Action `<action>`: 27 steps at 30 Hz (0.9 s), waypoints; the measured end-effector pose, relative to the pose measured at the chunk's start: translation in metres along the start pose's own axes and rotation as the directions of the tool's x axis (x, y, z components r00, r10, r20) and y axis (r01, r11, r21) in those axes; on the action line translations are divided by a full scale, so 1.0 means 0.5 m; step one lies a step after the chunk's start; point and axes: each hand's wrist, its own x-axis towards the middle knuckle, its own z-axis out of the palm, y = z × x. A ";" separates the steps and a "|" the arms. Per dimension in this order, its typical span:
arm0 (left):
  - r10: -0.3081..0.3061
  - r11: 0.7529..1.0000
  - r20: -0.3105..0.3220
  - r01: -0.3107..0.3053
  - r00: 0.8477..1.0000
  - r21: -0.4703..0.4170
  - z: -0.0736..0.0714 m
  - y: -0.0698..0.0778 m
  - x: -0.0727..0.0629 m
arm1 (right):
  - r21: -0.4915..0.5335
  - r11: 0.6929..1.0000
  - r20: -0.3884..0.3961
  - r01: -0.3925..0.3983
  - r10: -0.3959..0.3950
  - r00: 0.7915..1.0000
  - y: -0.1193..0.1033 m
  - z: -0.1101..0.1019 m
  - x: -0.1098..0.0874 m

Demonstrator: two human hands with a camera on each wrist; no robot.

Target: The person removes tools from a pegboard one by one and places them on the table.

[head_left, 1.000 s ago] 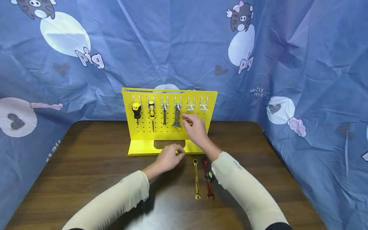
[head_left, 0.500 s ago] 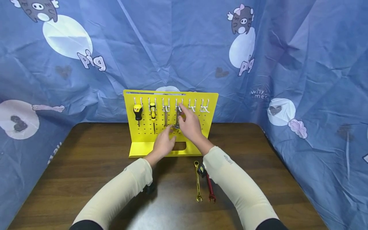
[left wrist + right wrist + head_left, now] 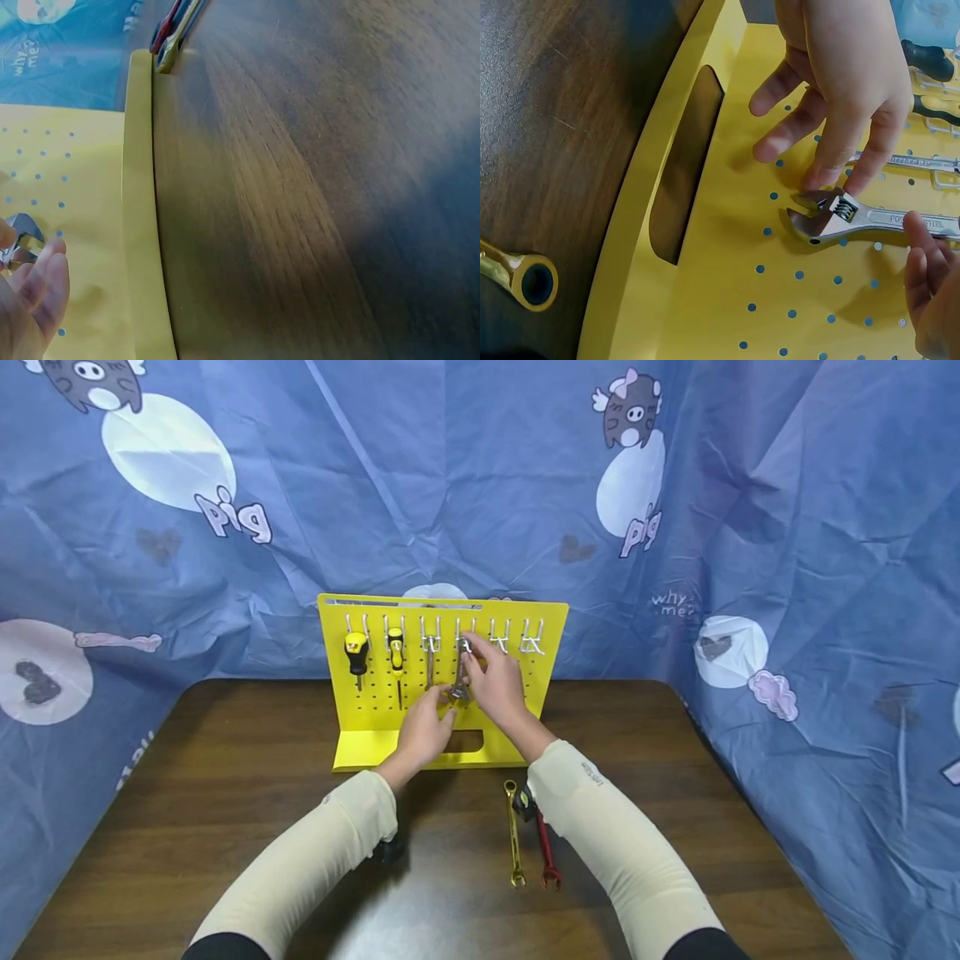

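A silver adjustable wrench (image 3: 836, 216) hangs head-down in front of the yellow pegboard (image 3: 517, 693), at the fourth hook pair from the left. My left hand (image 3: 424, 727) pinches the edge of its jaw end with thumb and index finger, the other fingers spread away. Higher up, my right hand (image 3: 497, 683) holds the handle near the hook between thumb and fingertips. To the left hangs a slimmer silver wrench (image 3: 915, 162), partly behind my left hand in the head view. The handle's upper end is hidden by my right fingers.
Two yellow-and-black screwdrivers, one stubby (image 3: 357, 652) and one longer (image 3: 397, 653), hang at the left. Two bare hook pairs (image 3: 533, 639) are at the right. A gold wrench (image 3: 514, 835) and a red wrench (image 3: 547, 852) lie on the wooden table (image 3: 225, 793).
My left hand has risen from the pegboard's base to the wrench's jaw end. The right hand has moved left onto its handle. The wrench stays at its hook.
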 end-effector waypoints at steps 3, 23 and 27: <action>0.007 1.000 -0.003 -0.007 1.000 0.007 0.001 0.002 0.001 | 0.051 0.999 -0.036 0.008 -0.006 0.999 0.006 0.006 0.000; 0.103 0.994 -0.031 -0.102 0.994 0.037 -0.004 -0.002 0.001 | 0.239 0.968 -0.146 0.078 -0.043 0.988 0.029 0.024 0.009; 0.089 0.996 -0.015 -0.089 0.996 -0.007 -0.005 -0.003 -0.005 | 0.258 0.964 -0.140 0.068 -0.033 0.990 0.029 0.020 0.005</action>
